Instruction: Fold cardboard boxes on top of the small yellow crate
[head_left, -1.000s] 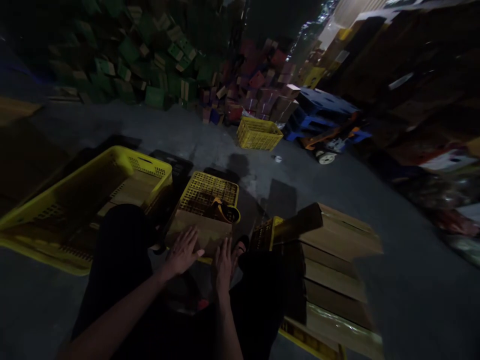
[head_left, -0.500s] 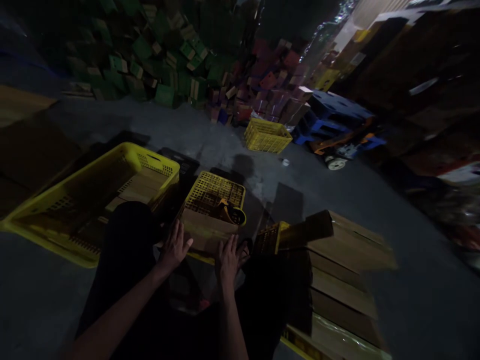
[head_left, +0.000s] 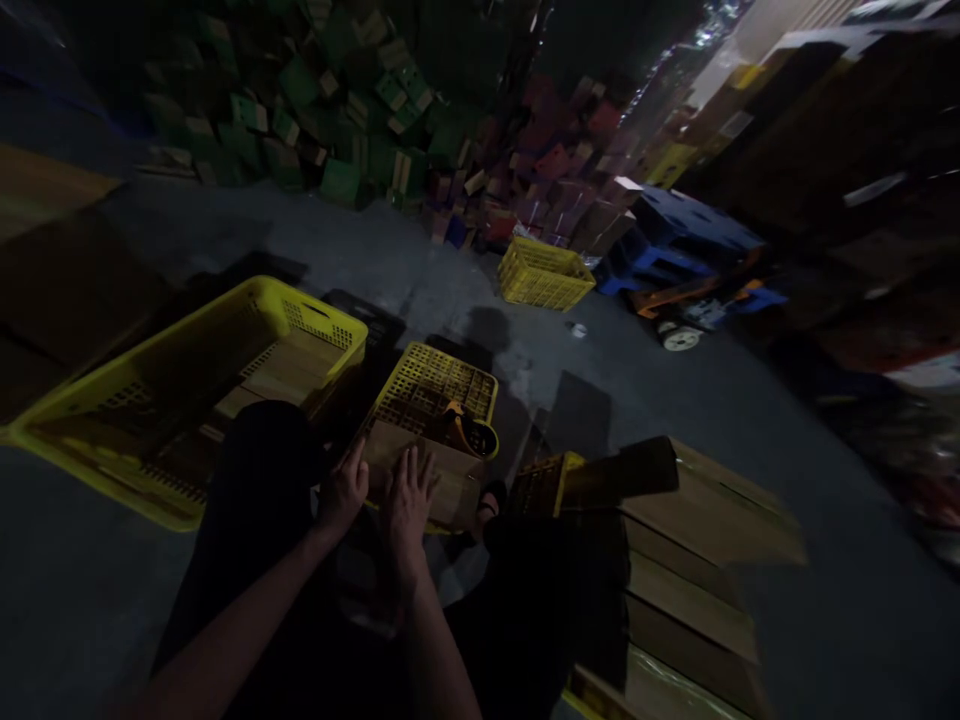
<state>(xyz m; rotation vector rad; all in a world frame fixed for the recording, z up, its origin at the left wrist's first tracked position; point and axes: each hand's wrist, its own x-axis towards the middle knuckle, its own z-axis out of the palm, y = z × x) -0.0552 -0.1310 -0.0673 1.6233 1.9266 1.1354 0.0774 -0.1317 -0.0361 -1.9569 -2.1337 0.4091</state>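
Observation:
A brown cardboard box (head_left: 459, 488) lies on the near part of an upturned yellow plastic crate (head_left: 420, 375) between my knees. My right hand (head_left: 409, 500) rests on the box's top, fingers stretched out and lying flat. At the box's left end is my left hand (head_left: 345, 495), its fingers extended along the edge and touching it. A tape dispenser (head_left: 471, 430) with an orange-yellow part and a dark round roll sits on the crate just beyond the box, near its right side.
On the left, a large yellow crate (head_left: 184, 310) holds flat cardboard boxes (head_left: 292, 370). Stacked cardboard (head_left: 727, 500) stands at right. Farther off are another yellow crate (head_left: 546, 275), blue pallets (head_left: 682, 235), a pallet jack (head_left: 682, 325) and heaped green boxes (head_left: 341, 180).
My right hand has slid left across the box, from its right end towards the middle. My left hand has shifted slightly left to the box's end. The view has turned a little.

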